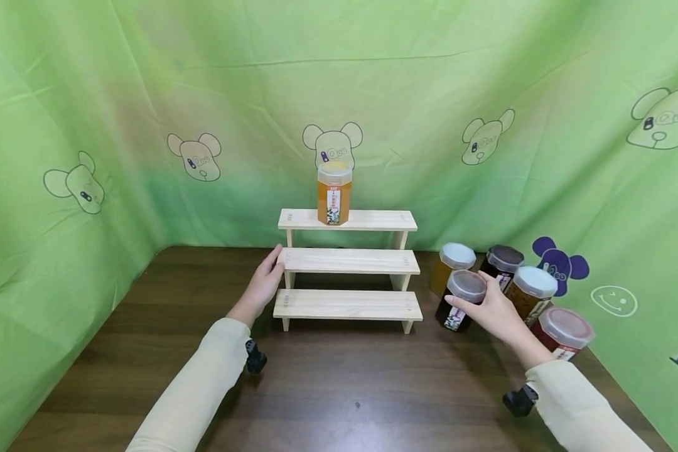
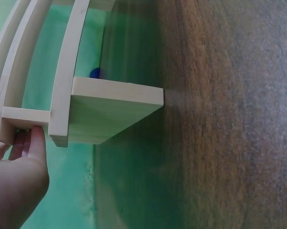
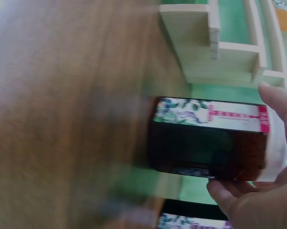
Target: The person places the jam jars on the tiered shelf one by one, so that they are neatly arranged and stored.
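A three-tier wooden step shelf (image 1: 348, 304) stands on the table. At the left end of its middle step, my left hand (image 1: 263, 284) grips the board, with fingers tucked under it in the left wrist view (image 2: 19, 176). An orange-filled jar (image 1: 334, 201) with a clear lid stands upright on the top step. To the right of the shelf, my right hand (image 1: 494, 307) holds a dark jar (image 1: 455, 312) around its lid. That jar's flowered label (image 3: 210, 114) shows in the right wrist view, its base close over the table.
Several more jars cluster at the right: an amber jar (image 1: 442, 274), another dark jar (image 1: 504, 258), a brown one (image 1: 528, 300) and a red one (image 1: 562, 329). Green cloth (image 1: 248, 88) with printed bear heads hangs behind and along both sides of the brown table (image 1: 339, 389).
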A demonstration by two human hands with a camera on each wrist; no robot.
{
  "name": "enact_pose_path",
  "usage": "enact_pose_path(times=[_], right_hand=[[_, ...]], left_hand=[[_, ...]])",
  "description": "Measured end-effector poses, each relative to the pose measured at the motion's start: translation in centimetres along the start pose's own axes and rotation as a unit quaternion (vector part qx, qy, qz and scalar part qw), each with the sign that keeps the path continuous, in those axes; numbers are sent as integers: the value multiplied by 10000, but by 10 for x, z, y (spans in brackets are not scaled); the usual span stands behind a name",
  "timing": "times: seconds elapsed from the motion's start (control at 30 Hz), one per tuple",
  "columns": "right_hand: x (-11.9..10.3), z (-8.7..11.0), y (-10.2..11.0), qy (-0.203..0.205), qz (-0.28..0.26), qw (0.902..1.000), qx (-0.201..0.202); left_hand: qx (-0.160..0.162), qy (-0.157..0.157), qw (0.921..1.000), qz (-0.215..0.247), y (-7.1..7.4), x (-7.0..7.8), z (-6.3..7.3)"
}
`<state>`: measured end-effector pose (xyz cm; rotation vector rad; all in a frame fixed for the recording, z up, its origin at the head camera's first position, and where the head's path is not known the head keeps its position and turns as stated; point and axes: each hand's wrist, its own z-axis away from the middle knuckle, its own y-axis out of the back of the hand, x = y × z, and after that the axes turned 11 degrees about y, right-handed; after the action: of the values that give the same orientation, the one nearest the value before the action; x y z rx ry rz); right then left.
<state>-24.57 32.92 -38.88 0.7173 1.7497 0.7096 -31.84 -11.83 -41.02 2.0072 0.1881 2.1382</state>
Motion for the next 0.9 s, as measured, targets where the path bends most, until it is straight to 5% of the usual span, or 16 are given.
enact_pose_path(times=[0.23, 0.5, 0.9], right_hand=[[11, 6, -17, -83, -428, 9987, 257], [18, 11, -28, -896, -466, 9949, -79], [19, 11, -29, -586, -671, 9960, 63]], left_hand=[[-29, -71, 10000, 28, 1, -1, 0], [-63, -94, 9999, 28, 0, -2, -1], [-101, -86, 9999, 47, 0, 0, 0]])
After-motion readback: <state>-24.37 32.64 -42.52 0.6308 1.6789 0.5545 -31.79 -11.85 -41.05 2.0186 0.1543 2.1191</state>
